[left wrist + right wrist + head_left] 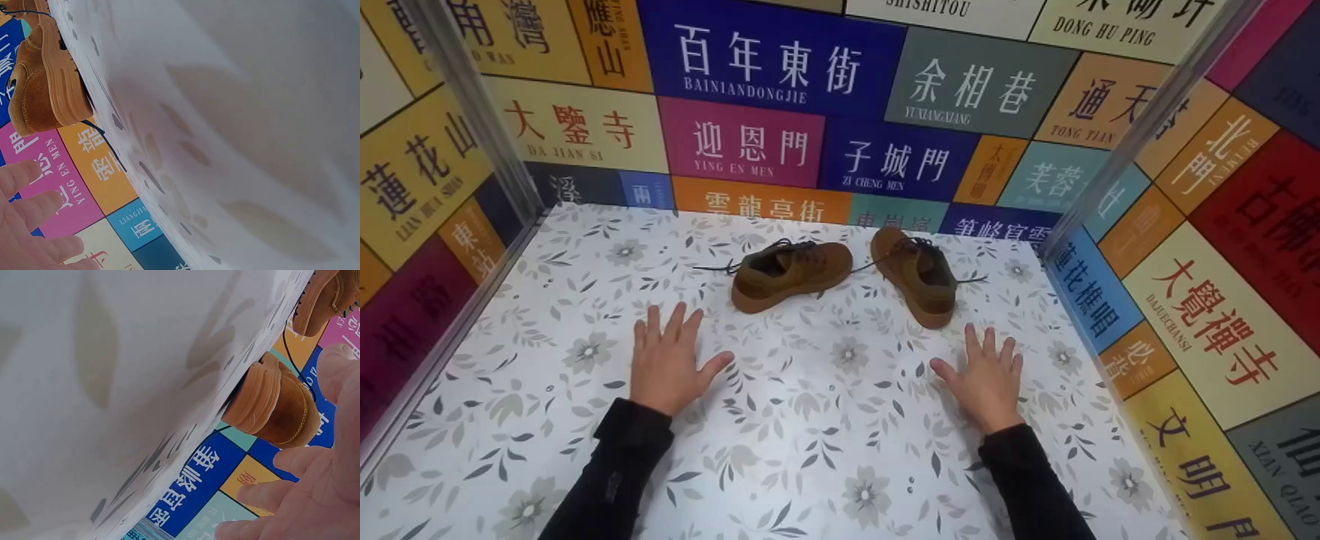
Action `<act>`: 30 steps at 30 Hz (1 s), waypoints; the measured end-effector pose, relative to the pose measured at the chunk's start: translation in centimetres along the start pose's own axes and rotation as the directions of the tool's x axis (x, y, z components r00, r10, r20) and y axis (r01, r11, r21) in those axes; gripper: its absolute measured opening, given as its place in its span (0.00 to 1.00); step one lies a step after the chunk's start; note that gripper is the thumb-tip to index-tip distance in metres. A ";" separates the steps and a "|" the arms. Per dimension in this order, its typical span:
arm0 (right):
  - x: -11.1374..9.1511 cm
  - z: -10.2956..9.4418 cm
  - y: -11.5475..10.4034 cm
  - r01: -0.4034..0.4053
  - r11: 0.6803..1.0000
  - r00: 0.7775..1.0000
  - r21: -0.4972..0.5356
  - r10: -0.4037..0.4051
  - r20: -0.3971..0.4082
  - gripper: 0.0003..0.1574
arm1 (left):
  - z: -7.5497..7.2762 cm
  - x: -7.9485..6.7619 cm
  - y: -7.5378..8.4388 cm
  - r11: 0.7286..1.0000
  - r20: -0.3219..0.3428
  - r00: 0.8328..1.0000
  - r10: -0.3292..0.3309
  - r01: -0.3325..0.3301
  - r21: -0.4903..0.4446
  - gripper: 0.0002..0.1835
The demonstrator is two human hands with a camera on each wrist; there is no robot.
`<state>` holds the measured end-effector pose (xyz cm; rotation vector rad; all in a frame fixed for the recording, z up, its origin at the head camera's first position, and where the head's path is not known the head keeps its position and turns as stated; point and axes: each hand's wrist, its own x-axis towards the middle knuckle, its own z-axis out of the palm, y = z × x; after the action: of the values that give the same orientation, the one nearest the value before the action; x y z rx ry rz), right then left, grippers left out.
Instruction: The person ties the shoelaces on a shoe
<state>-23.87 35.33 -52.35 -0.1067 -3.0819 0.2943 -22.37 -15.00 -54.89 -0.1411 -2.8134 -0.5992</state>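
Two brown lace-up shoes with dark laces stand on a white cloth with grey flowers. The left shoe [791,277] has its toe toward the right; the right shoe [915,279] points its toe back and to the left. Laces trail loose on both sides of each. My left hand [671,360] lies palm down on the cloth, fingers spread, in front and left of the left shoe. Fingers spread as well, my right hand [984,375] rests just in front of the right shoe. Neither hand holds anything. Both wrist views show the shoes' tan soles beyond the fingers [264,495].
The flower-patterned surface [780,450] is bounded by panels at the back, left and right, covered in coloured blocks of Chinese lettering [772,67]. Clear corner posts [1147,127] stand where the panels meet. Black sleeves [607,472] cover both forearms.
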 end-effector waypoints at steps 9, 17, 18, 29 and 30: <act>-0.1 0.1 0.1 -0.016 1.000 0.999 0.010 0.015 0.037 0.67 | -0.2 -0.2 0.1 1.000 0.036 0.999 -0.014 0.014 0.011 0.50; 0.7 -0.3 -0.2 -0.027 0.999 0.999 0.035 0.026 0.025 0.63 | -0.4 -0.1 0.4 1.000 0.050 0.999 -0.005 0.006 -0.016 0.50; 1.1 -0.5 -0.4 -0.029 0.998 0.999 0.048 0.028 0.017 0.61 | -0.4 -0.1 0.4 1.000 0.051 0.999 -0.003 0.004 -0.019 0.50; 9.1 -3.8 -3.0 0.121 0.992 0.991 0.019 -0.120 -0.054 0.38 | 0.1 -0.1 0.9 0.998 0.006 0.998 0.055 -0.055 -0.009 0.44; 9.4 -3.7 -3.1 0.125 0.992 0.991 0.016 -0.123 -0.060 0.33 | 0.2 0.0 0.9 0.998 0.004 0.998 0.058 -0.058 -0.006 0.44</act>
<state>-33.28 33.68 -47.75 0.0756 -3.0103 0.3104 -22.24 -14.06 -54.72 -0.2250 -2.8010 -0.5947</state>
